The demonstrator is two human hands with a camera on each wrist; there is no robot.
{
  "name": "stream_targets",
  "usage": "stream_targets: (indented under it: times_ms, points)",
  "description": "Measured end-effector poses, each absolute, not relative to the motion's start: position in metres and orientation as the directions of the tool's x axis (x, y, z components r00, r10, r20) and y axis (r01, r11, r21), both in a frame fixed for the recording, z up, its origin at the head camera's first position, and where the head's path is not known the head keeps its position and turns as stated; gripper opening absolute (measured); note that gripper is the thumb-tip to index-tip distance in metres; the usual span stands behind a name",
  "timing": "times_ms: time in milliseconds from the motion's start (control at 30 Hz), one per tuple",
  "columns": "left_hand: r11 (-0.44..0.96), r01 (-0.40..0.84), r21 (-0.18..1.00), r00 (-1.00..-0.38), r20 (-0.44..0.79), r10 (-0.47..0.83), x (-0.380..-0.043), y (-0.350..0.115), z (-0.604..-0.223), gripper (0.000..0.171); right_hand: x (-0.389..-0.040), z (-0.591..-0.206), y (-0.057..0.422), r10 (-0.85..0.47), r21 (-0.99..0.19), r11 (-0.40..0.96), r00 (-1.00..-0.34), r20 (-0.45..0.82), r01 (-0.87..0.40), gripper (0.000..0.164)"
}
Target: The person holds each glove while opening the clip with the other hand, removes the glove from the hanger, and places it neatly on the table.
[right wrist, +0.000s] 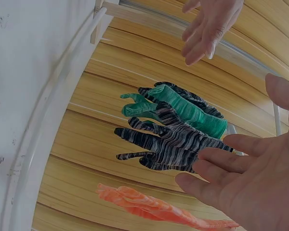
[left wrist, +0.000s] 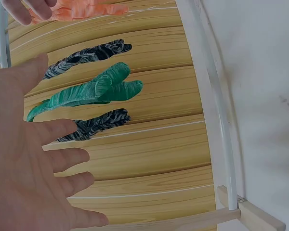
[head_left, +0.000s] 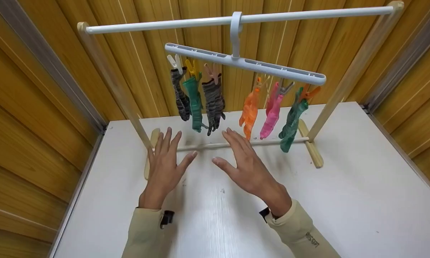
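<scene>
My left hand (head_left: pixel 164 170) is held over the table with fingers spread, holding nothing. Across from it, my right hand (head_left: pixel 249 168) has straight fingers and an outstretched thumb, also holding nothing. Beyond them, gloves hang by clothespins from a pale blue hanger (head_left: pixel 243 63). On its left side are a dark striped glove (head_left: pixel 180 95), a green glove (head_left: pixel 194 104) and another dark striped glove (head_left: pixel 213 102). Its right side carries an orange glove (head_left: pixel 250 111), a pink glove (head_left: pixel 272 118) and a green glove (head_left: pixel 293 123). In the right wrist view, my fingertips overlap a striped glove (right wrist: pixel 171 139).
The hanger hooks over the white top bar (head_left: pixel 164 24) of a wooden stand (head_left: pixel 356 71). A lower white bar (head_left: pixel 204 146) joins its wooden feet (head_left: pixel 311 150). The stand is on a white table (head_left: pixel 207 215), with wood-look panel walls (head_left: pixel 28 118) around it.
</scene>
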State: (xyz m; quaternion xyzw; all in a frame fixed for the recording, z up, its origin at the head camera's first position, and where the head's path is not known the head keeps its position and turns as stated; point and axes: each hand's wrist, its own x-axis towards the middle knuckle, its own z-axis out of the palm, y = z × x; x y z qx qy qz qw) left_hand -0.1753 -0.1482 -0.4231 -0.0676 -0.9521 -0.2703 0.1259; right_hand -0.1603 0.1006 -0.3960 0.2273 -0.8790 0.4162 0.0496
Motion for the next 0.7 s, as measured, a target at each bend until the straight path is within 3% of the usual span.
stream_targets:
  times_ms: [700]
  points:
    - [0.858,0.129,0.498,-0.976,0.219,0.02,-0.171,-0.134,-0.415,0.082,-0.158,-0.387,0.12,-0.393,-0.723,0.533,-0.885,0.25,-0.44,0.08]
